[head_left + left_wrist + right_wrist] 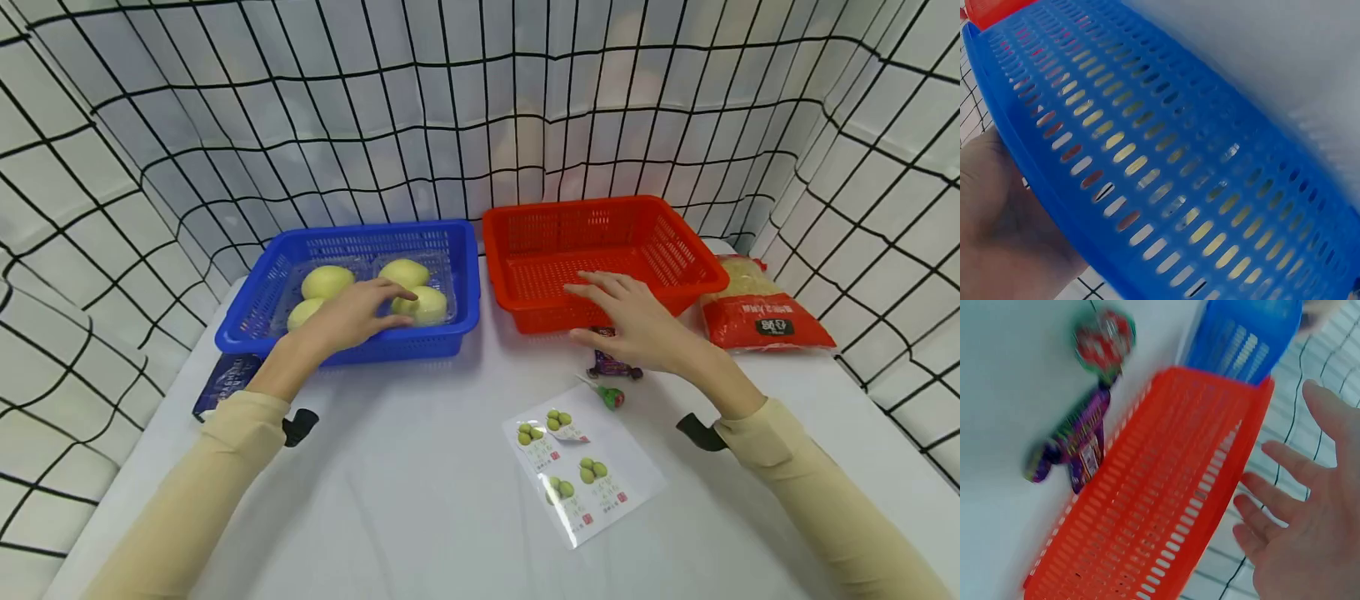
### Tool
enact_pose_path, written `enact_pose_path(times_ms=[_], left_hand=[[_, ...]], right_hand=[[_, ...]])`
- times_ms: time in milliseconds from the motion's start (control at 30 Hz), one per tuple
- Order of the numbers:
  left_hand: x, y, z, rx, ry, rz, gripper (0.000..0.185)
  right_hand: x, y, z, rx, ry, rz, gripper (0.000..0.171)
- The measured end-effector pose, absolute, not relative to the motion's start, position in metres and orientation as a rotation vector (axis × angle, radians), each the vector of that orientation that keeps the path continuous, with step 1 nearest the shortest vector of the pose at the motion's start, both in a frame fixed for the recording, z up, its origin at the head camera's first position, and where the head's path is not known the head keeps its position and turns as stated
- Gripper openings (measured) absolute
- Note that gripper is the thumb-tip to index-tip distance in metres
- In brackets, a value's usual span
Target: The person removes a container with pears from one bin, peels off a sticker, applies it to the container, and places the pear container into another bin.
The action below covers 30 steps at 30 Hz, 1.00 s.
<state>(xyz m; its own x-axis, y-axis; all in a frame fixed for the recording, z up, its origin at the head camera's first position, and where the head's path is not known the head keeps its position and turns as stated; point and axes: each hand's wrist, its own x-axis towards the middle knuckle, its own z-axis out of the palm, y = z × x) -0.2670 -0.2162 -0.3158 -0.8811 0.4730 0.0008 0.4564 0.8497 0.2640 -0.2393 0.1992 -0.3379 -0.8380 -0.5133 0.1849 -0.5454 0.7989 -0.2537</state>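
Observation:
My left hand (351, 317) hangs over the front rim of the blue basket (397, 348), its fingers loosely bent beside a pale yellow-green fruit (429, 307). Several such fruits sit in clear plastic trays inside; the wrist and fingers partly cover them. In the left wrist view, the palm shows beyond the basket's slotted wall (1147, 156). My right hand (637, 325) is held with spread fingers over the front of the red basket (540, 321), grasping nothing. Through the right wrist view, the fingers (1279, 500) stand apart, alongside that basket's rim.
Purple-wrapped candy (615, 367) and a lollipop (611, 397) lie before the red basket. Nearby is a sheet of fruit-picture stickers (600, 508). A red food bag (772, 321) lies right, a dark blue packet (225, 383) left. Black netting (465, 125) surrounds the white table.

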Motion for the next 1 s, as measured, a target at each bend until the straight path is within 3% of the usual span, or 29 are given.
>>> enact_pose_path(times_ms=[433, 667, 1000], left_hand=[[-0.292, -0.205, -0.305, 0.792, 2.799, 0.136, 0.075], [-0.293, -0.205, -0.319, 0.854, 2.924, 0.106, 0.069], [-0.289, -0.207, -0.319, 0.865, 2.950, 0.171, 0.066]], right_hand=[[-0.170, 0.186, -0.366, 1.252, -2.927, 0.372, 0.033], [-0.165, 0.178, -0.387, 1.309, -3.031, 0.258, 0.026], [-0.165, 0.181, -0.388, 1.351, -2.957, 0.278, 0.022]])
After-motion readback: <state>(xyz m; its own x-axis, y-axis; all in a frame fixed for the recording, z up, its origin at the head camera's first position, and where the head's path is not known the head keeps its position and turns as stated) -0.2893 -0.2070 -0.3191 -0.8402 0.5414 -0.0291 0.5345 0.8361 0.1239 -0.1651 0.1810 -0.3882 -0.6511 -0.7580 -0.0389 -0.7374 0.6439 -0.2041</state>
